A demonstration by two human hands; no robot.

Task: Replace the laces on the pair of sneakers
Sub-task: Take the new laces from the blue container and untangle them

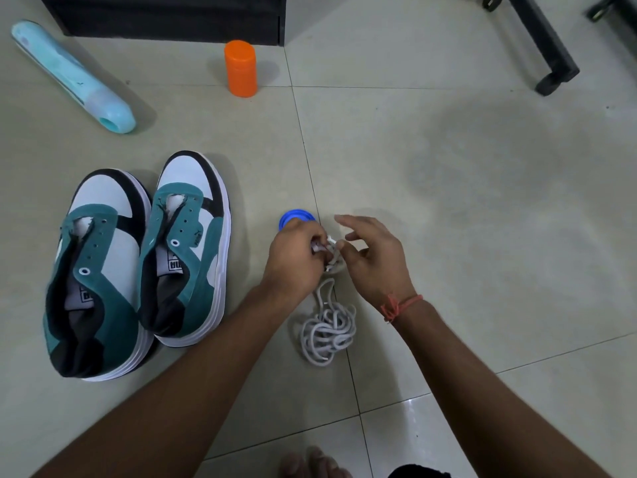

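- The left hand (293, 257) curls its fingers in a tight grip, pinching a strand of the white laces (327, 327) above the tiled floor (448, 201).
- The right hand (374, 258) hovers just beside it, fingers loosely spread; its fingertips seem to touch the same strand, though whether they pinch it cannot be told.
- Most of the laces lie in a tangled heap on the floor below the two hands.
- The pair of sneakers (138, 267), teal, white and black, stands side by side to the left, eyelets bare.
- A blue cap (296, 217) peeks out behind the left hand.
- An orange container (240, 69) stands upright farther back, lid on; its contents are hidden.
- A pale blue case (70, 75) lies on its side at far left.
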